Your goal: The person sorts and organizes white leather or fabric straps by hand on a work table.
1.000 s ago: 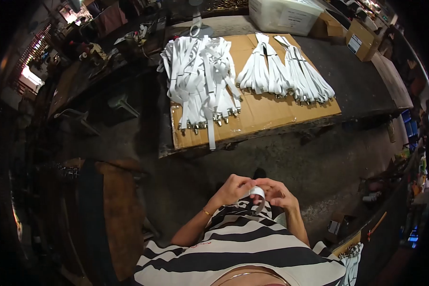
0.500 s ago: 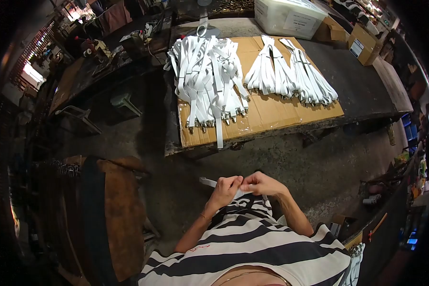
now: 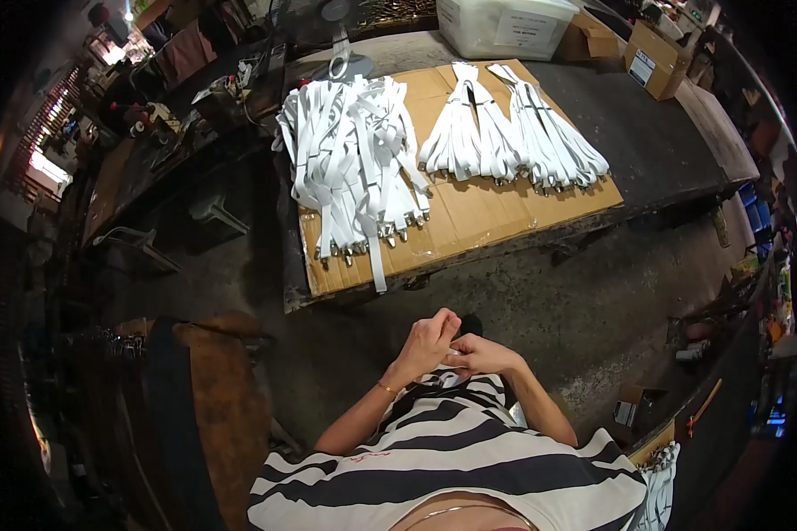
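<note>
My left hand is closed, its fingers pinched together in front of my striped shirt. Close beside it on the right, my right hand is closed too, with a bit of white material showing between the two hands. Most of that piece is hidden by the fingers. Beyond them, a tangled heap of white straps with metal clips lies on a cardboard sheet. To its right are neater bundles of white straps, clips toward me.
The cardboard rests on a dark table. Behind stand a white plastic bin and a cardboard box. Brown hides hang at the left. More white straps are at the lower right. Stools stand at the left.
My left hand has risen slightly and my right hand has dropped a little. The white strap end that stuck out left of my hands no longer shows. The view has shifted, moving the table left.
</note>
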Tool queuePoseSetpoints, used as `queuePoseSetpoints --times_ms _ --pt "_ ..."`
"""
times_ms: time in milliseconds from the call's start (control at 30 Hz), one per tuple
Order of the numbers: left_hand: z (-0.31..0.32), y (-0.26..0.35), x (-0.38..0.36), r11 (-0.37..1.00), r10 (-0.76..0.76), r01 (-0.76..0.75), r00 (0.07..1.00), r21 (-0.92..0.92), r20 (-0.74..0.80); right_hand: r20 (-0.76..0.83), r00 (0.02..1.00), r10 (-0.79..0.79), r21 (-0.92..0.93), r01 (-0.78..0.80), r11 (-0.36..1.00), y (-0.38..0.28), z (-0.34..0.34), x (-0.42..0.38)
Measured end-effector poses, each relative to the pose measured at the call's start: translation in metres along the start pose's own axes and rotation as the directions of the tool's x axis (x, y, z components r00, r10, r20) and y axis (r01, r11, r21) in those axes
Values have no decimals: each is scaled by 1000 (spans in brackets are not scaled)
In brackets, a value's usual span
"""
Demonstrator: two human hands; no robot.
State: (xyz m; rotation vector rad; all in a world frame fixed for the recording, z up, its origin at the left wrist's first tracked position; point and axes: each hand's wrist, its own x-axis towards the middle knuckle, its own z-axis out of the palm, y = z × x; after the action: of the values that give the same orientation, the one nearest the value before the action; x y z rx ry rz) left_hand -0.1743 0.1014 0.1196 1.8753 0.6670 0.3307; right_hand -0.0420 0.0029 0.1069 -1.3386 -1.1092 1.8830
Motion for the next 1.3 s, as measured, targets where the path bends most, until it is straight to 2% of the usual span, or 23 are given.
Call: queuePoseSetpoints --times_ms 67,100,167,267,333,367,433,500,533,600,667,733,767,833,867,933,967,1000,1067,1133,1200,1233,1300 --pt "13 -2 16 989 138 -124 971 79 -195 -72 997 12 117 -3 993 4 -12 -4" --pt "17 -4 23 989 138 -124 972 82 -192 -73 997 9 121 0 993 5 -18 -8" --pt "25 -6 37 966 255 -228 906 119 -337 -214 976 48 296 18 955 6 -30 -17" --pt "33 -19 53 987 150 -109 876 116 -458 -392 919 35 388 130 913 15 -52 -30" --pt "34 -24 57 995 -94 77 918 -60 -385 -462 887 -7 428 230 874 19 -65 -43" --pt "34 -20 56 984 -175 161 930 -72 -324 -480 877 -37 391 252 885 24 -72 -48" --pt "41 -27 61 965 -261 248 933 -82 -249 -431 900 -57 519 299 801 22 -84 -61" --pt "53 -46 67 907 -369 375 927 -192 65 -406 913 -33 583 287 760 25 -94 -71" --pt "61 -41 72 904 -376 381 924 -191 66 -388 919 -64 552 287 783 28 -99 -73" --pt "83 -27 81 692 -367 518 852 -502 373 -359 929 -92 526 283 802 32 -110 -73" --pt "104 -16 90 637 -294 557 815 -533 500 -289 952 -104 538 251 805 35 -122 -74" --pt "118 1 98 274 -213 632 775 -725 595 -299 947 -120 540 272 796 38 -132 -75" --pt "128 3 100 265 -215 634 773 -727 596 -335 940 -69 563 258 785 39 -138 -77" --pt "148 7 109 4 -344 397 862 -918 372 -379 925 -14 564 243 789 45 -150 -83" --pt "151 19 116 -66 -475 286 833 -956 282 -380 925 -12 559 240 794 47 -156 -87" --pt "161 9 124 39 -472 133 876 -990 99 -445 886 131 577 171 798 49 -164 -95" --pt "165 9 127 50 -444 99 893 -994 67 -478 869 131 568 191 801 56 -166 -96" --pt "169 10 130 48 -444 92 894 -995 62 -475 871 130 564 187 804 58 -169 -100" --pt "172 18 134 100 -294 131 951 -986 96 -455 885 95 584 217 782 62 -174 -108" --pt "177 35 142 86 -299 115 951 -990 84 -460 883 90 570 216 793 63 -178 -112" --pt "187 19 145 132 -243 194 957 -972 158 -453 888 75 524 197 829 69 -183 -117" --pt "184 28 147 44 -249 242 942 -969 224 -446 891 84 475 156 866 69 -185 -119" --pt "181 32 150 -8 -301 284 914 -959 273 -434 896 94 467 135 874 73 -186 -121"
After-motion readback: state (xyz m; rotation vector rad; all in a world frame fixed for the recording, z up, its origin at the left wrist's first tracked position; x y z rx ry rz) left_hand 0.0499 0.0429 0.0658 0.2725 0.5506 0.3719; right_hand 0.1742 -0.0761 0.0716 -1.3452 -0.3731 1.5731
